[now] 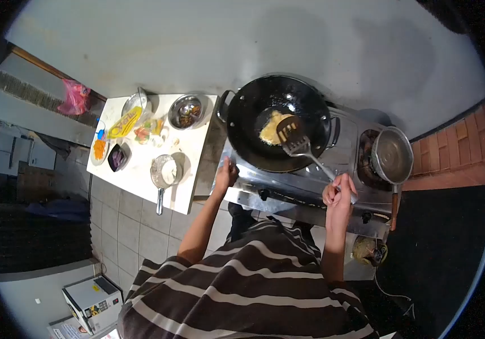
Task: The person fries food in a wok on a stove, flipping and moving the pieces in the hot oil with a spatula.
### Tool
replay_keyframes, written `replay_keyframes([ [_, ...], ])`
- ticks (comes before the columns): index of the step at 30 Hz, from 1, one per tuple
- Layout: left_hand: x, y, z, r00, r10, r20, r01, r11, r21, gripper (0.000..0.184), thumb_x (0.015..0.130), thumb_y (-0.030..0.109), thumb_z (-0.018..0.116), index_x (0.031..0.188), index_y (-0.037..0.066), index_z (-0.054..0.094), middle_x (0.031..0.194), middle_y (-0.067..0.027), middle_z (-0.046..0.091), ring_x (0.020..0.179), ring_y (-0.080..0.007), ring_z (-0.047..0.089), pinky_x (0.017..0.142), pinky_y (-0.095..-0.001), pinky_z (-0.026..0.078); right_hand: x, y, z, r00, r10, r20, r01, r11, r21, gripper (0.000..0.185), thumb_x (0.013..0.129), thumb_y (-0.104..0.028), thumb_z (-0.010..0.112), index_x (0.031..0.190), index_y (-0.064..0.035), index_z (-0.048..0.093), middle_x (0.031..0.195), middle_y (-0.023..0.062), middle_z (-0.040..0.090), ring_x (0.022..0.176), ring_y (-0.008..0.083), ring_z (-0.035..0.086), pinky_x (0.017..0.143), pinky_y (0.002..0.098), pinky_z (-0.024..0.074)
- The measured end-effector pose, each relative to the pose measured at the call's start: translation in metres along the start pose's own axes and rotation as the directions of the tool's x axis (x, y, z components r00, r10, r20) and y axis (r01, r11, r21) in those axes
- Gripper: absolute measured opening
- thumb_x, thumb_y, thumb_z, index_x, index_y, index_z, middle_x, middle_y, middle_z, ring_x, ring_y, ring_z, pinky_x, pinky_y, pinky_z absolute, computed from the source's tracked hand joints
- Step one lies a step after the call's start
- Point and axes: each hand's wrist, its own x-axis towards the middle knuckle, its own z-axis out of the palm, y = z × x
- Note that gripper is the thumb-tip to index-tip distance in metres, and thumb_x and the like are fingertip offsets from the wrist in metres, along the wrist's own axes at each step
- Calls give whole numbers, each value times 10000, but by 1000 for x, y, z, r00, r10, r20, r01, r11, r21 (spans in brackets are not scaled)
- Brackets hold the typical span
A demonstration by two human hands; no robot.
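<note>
My right hand (340, 192) is closed round the handle of a slotted metal spatula (295, 139). The spatula's head is over the black wok (254, 147), covering part of a yellow, egg-like piece of food (271, 129) at the bottom. The wok has two side handles and stands on the steel gas stove (282, 183). At the stove's front left edge, below the wok, my left hand (226, 174) has its fingers curled; anything inside them is hidden.
Right of the wok, a metal saucepan (393, 153) sits on another burner. A white table (135, 183) at the left bears a steel bowl (186, 111), a small glass pan (167, 170), a dark bowl (117, 157), a plate of orange pieces (99, 150) and a yellow packet (124, 123).
</note>
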Motion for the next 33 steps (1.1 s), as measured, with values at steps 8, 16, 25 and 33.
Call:
replay_keyframes([
  [8, 0, 6, 0, 999, 0, 52, 1, 1000, -25, 685, 907, 731, 298, 512, 172, 322, 460, 49, 311, 371, -82, 265, 374, -259, 179, 1, 10, 9, 970, 242, 10, -226, 888, 400, 267, 991, -342, 492, 801, -168, 419, 552, -65, 265, 461, 60, 222, 437, 227, 172],
  [16, -2, 9, 2, 999, -21, 31, 23, 998, -51, 688, 914, 721, 294, 511, 164, 327, 451, 46, 311, 358, -84, 271, 363, -265, 177, -1, 9, 11, 959, 273, 72, -281, 894, 350, 342, 991, -373, 489, 733, -182, 370, 538, -77, 212, 454, 55, 175, 434, 240, 135],
  [25, 1, 5, 2, 999, -1, 34, 4, 997, -82, 700, 928, 700, 292, 493, 153, 316, 441, 37, 306, 347, -92, 264, 357, -271, 166, 16, 14, 38, 983, 155, 96, -173, 962, 209, 341, 994, -357, 488, 727, -187, 362, 562, -85, 193, 443, 49, 172, 421, 240, 137],
  [33, -6, 15, 6, 1000, -17, 1, 17, 999, -36, 702, 939, 686, 279, 493, 146, 319, 438, 27, 312, 352, -96, 283, 361, -271, 188, 21, 10, 49, 998, 6, 59, -10, 998, 68, 344, 1008, -287, 490, 725, -162, 340, 614, -81, 190, 471, 23, 175, 419, 229, 136],
])
